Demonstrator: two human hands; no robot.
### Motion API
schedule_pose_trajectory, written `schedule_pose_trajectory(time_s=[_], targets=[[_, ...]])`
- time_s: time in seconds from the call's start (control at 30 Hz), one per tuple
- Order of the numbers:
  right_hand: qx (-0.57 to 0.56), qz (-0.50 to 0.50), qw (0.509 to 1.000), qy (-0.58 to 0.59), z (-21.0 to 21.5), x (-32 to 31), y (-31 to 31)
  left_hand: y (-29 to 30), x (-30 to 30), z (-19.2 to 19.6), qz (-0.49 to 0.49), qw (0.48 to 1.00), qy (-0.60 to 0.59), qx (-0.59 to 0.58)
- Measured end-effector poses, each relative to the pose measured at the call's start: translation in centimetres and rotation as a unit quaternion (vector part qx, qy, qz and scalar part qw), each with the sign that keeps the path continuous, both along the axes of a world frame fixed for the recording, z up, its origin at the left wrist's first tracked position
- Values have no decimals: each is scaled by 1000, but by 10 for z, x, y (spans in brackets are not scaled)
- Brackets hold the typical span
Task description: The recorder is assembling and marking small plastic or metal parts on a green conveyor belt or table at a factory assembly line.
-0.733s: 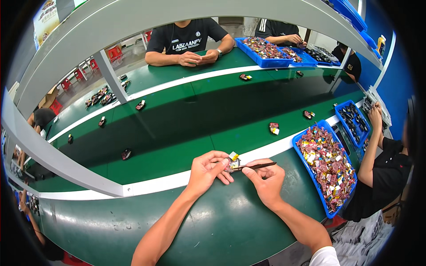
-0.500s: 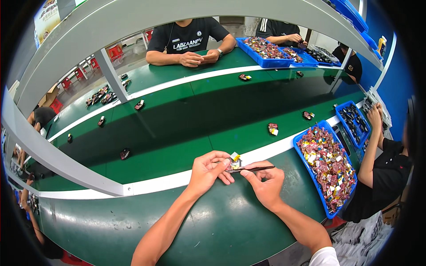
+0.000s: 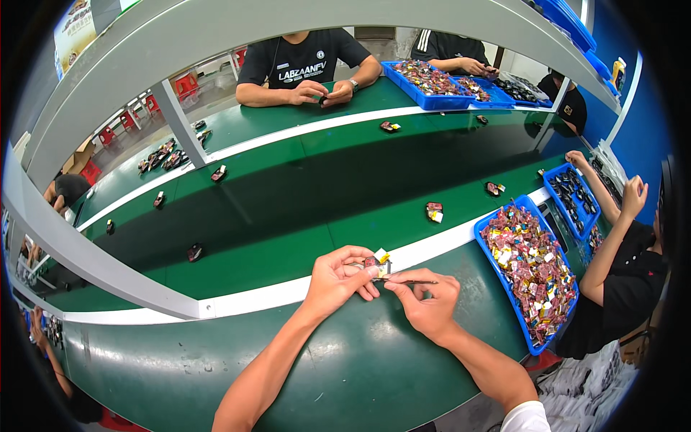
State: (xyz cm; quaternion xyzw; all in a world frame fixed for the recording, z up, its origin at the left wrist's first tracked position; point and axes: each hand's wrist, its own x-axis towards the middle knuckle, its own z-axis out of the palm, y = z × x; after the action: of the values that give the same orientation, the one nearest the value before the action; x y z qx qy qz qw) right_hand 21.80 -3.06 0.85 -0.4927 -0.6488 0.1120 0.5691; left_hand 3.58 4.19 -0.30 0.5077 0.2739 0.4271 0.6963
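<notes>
Above the near edge of the green bench, my left hand pinches a small electronic part, dark and reddish with a white and yellow tab, between thumb and fingers. My right hand is closed on a slim dark tool, held almost level. Its tip reaches the part beside my left thumb; whether it is a pair of tweezers or a single stick cannot be made out. My fingers hide much of the part. To the right of my right hand stands a blue tray heaped with reddish circuit pieces bearing white and yellow tabs.
A green conveyor belt beyond my hands carries several spaced-out parts, one nearby. A grey metal frame arches over the left. A co-worker's arms are at the right by another blue tray; others sit across the belt.
The parts on the belt have shifted left. My right hand and the dark tool have tilted slightly, while my left hand stays put. The right co-worker's hands have moved apart.
</notes>
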Motion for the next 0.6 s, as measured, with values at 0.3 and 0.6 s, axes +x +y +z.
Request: schedule_pose_trajectory(time_s=[0.3, 0.6], targets=[[63, 15, 996, -62, 1, -1, 1, -1, 1, -1, 14, 999, 32, 0], [49, -9, 999, -9, -6, -1, 5, 1, 3, 2, 151, 988, 43, -7]])
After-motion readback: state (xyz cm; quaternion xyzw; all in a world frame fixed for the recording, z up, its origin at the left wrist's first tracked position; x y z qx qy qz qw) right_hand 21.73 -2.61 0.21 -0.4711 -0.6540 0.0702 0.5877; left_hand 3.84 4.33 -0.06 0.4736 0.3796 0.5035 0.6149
